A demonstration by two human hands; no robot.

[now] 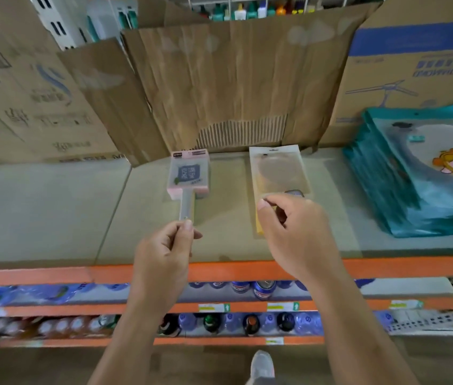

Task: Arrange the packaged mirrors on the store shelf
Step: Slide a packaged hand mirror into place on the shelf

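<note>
I count two packaged mirrors on the grey store shelf (53,212), side by side and apart. My left hand (164,254) pinches the handle tip of the pink square hand mirror (189,173). My right hand (294,232) curls over the clear packet holding a round yellow-handled mirror (275,173); it is perhaps gripping the packet, but I cannot tell.

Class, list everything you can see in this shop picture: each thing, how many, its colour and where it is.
pink packaged mirror: one, pink with grey handle, mid-shelf
clear packaged mirror: one, clear pack with yellow handle, flat on shelf, right of the pink one
teal packages: a stack, teal, shelf's right end
cardboard boxes: several, brown, along the shelf's back
shelf: one, grey top, orange edge
bottles: many, mostly blue, lower shelves
shoe: one, grey, floor
left hand: pinches pink mirror's handle tip
right hand: curled over clear pack's lower end, grip unclear
</note>
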